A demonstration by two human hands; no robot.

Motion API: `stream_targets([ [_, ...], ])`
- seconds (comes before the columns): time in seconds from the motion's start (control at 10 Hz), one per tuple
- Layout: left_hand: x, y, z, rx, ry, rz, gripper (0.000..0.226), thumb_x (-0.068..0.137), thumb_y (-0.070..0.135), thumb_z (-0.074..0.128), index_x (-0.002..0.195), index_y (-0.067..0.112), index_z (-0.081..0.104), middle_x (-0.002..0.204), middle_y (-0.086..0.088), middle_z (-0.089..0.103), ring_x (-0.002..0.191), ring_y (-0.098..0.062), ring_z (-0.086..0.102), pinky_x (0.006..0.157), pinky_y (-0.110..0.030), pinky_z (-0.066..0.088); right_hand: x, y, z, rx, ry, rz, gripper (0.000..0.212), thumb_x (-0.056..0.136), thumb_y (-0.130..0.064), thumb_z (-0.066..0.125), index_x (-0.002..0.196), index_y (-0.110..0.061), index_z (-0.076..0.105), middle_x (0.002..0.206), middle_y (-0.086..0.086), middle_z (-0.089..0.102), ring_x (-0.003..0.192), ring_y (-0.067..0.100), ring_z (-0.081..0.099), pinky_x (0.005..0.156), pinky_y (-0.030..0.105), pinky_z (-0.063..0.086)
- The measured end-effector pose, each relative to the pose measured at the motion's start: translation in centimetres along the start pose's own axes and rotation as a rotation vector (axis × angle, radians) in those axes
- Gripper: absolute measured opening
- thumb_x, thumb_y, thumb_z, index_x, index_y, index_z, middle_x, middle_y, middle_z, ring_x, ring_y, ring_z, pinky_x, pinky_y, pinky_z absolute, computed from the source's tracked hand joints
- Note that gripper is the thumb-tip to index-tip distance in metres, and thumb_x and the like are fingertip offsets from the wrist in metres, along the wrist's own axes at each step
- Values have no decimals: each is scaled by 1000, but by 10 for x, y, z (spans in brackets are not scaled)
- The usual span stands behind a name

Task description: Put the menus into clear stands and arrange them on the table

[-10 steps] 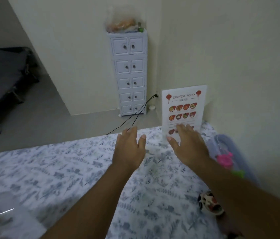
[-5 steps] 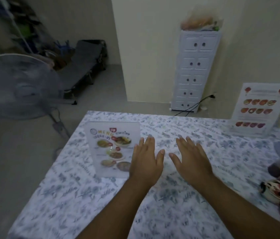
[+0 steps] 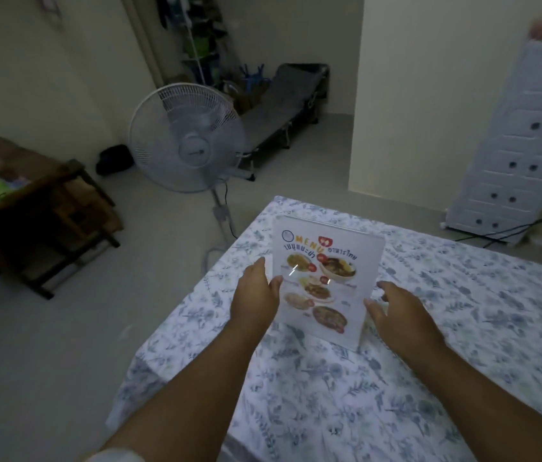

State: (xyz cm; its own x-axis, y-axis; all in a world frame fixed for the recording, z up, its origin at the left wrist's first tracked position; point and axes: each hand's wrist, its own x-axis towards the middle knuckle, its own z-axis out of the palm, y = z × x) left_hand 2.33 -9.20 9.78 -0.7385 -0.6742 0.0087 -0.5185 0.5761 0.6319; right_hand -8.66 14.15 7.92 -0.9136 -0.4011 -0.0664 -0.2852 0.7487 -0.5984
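A clear stand holding a Thai food menu (image 3: 324, 278) stands upright near the far left corner of the table (image 3: 446, 361), which is covered by a blue floral cloth. My left hand (image 3: 256, 295) grips the stand's left edge, thumb on the front face and fingers behind. My right hand (image 3: 396, 311) is at the stand's lower right edge with fingers spread; whether it touches the stand I cannot tell. The Chinese food menu is out of view.
A white pedestal fan (image 3: 188, 138) stands on the floor just past the table's left corner. A white drawer tower (image 3: 526, 145) with a black cable at its foot is at the right. A wooden bench (image 3: 39, 201) stands at left, a folding cot (image 3: 283, 105) behind.
My view has swung left, away from the Chinese food menu. Both hands moved from the open cloth to the Thai menu stand, and my left hand took hold of its left edge.
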Motion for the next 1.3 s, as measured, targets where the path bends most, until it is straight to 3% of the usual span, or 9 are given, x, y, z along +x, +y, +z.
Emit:
stream_targets([
  [0.1, 32, -12, 1, -20, -72, -1, 50, 103, 36, 56, 147, 13, 51, 146, -7, 59, 135, -27, 54, 101, -30, 41, 11, -2, 11, 67, 23, -12, 14, 100, -32, 51, 102, -20, 59, 99, 5, 69, 82, 18, 63, 66, 36, 50],
  [0.2, 91, -32, 11, -178, -164, 75, 28, 100, 40, 56, 105, 16, 71, 106, -4, 78, 100, -25, 71, 86, -34, 55, 38, -10, 31, 194, 118, 3, 28, 100, -23, 54, 74, -27, 44, 71, -5, 63, 60, 6, 57, 48, 29, 42],
  [0.3, 137, -44, 12, -327, -191, 91, 30, 97, 43, 56, 89, 18, 70, 92, -3, 77, 92, -27, 73, 85, -48, 61, 66, -25, 40, 260, 171, 26, 30, 100, -21, 55, 72, -26, 44, 68, -6, 62, 59, 6, 58, 47, 28, 42],
  [0.5, 276, -45, 10, -526, -271, 126, 28, 94, 49, 55, 99, 36, 78, 107, 1, 80, 104, -28, 75, 91, -56, 60, 176, -70, 64, 383, 304, 110, 13, 98, -24, 57, 86, -22, 59, 79, -5, 69, 72, 10, 66, 62, 43, 59],
  [0.7, 382, -33, 29, -554, -265, 150, 31, 103, 31, 52, 111, 14, 77, 110, -7, 79, 106, -32, 74, 93, -58, 59, 276, -90, 78, 393, 366, 160, 15, 99, -27, 55, 88, -17, 59, 83, -1, 69, 77, 19, 67, 67, 47, 59],
  [0.9, 422, -28, 45, -535, -230, 151, 33, 106, 27, 50, 118, 9, 74, 109, -5, 79, 104, -27, 75, 92, -51, 60, 315, -91, 94, 382, 398, 122, 17, 101, -24, 52, 86, -19, 58, 78, -7, 67, 67, 6, 64, 52, 21, 53],
  [1.1, 416, -28, 47, -480, -147, 219, 34, 107, 30, 48, 111, 10, 75, 99, -3, 80, 94, -26, 75, 82, -48, 61, 311, -87, 99, 379, 432, 80, 13, 100, -30, 52, 89, -27, 58, 81, -9, 68, 72, 3, 67, 54, 23, 55],
  [1.2, 406, -17, 38, -374, -111, 201, 37, 108, 34, 44, 111, 12, 74, 101, -5, 78, 94, -28, 73, 83, -45, 59, 310, -94, 86, 345, 390, 114, 13, 99, -32, 54, 90, -27, 61, 76, -16, 68, 70, -5, 64, 49, 13, 46],
  [1.3, 395, -13, 31, -262, -76, 211, 37, 108, 36, 39, 117, 19, 71, 110, -2, 77, 101, -26, 70, 83, -36, 55, 301, -95, 73, 276, 291, 134, 16, 99, -36, 53, 104, -28, 65, 91, -17, 72, 74, -11, 63, 53, 8, 43],
])
